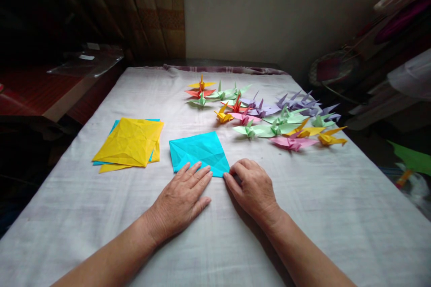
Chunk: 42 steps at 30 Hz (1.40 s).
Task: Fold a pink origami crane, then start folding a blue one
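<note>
1. A pale wall (269, 9) is catching soft light at upper centre.
2. Brown curtains (155, 9) are hanging at upper left.
3. A reddish wooden desk (33, 94) is sitting in shadow at left.

This looks like a room in a home, set up for paper craft. A bench (101, 215) under a white cloth stands against a plain pale wall (252, 13), with a patterned curtain (158, 9) behind its far left corner. Household clutter (387, 54) piles up beyond the right edge. Folded paper cranes (269, 116) crowd the far right part, and a creased turquoise paper square (198, 150) lies near the front edge.
</note>
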Tool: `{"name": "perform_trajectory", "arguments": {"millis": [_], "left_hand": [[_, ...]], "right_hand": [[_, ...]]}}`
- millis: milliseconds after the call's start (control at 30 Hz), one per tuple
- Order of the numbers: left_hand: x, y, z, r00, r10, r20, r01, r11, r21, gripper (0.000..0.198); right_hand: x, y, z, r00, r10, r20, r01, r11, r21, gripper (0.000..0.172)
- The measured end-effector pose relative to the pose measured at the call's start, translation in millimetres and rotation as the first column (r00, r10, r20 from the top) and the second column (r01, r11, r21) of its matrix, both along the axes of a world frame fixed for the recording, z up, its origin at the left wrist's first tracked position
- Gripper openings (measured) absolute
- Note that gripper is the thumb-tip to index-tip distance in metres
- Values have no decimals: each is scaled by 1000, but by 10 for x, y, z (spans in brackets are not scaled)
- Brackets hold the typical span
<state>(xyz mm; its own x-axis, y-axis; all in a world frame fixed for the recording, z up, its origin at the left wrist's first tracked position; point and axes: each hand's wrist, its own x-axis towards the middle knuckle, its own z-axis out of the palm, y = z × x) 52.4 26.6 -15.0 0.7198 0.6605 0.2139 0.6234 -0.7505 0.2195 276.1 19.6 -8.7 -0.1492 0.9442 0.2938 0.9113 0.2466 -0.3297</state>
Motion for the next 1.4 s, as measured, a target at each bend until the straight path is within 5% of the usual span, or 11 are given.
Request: {"name": "perform_trajectory", "arguments": {"millis": [933, 1233, 1400], "left_hand": [[4, 0, -44, 999, 5, -45, -4, 1000, 22, 50], [16, 14, -26, 999, -1, -36, 2, 999, 35, 49], [20, 10, -33, 999, 8, -40, -6, 999, 42, 49]], "right_hand": [[-5, 23, 9, 986, -60, 156, 58, 998, 14, 26], [-12, 10, -24, 998, -29, -57, 31, 999, 29, 13], [-133, 30, -42, 995, -72, -66, 77, 994, 76, 23]]}}
